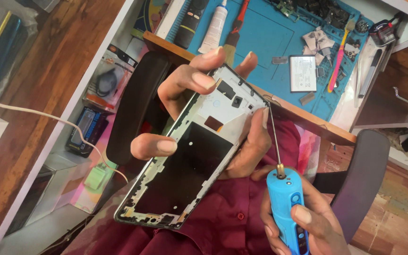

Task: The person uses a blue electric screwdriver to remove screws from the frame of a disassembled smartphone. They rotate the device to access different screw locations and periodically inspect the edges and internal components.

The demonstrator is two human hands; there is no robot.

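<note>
My left hand [187, 82] is shut on an opened phone frame [185, 165], a silver-edged shell with a black inner panel and a white upper part, held tilted over my lap. Its fingers wrap round the left and top edges and the thumb presses on the right edge. My right hand [310, 226] grips a blue electric screwdriver [284, 198] at the lower right. The thin bit [274, 137] reaches up, and its tip touches the frame's upper right corner beside my left thumb.
A blue work mat [265, 38] on the desk holds a flat battery [303, 73], a pink brush [338, 59], a white tube [213, 26], a dark phone [190, 21] and small parts. Black chair armrests [135, 108] [362, 179] flank my lap. A white cable [48, 113] runs at left.
</note>
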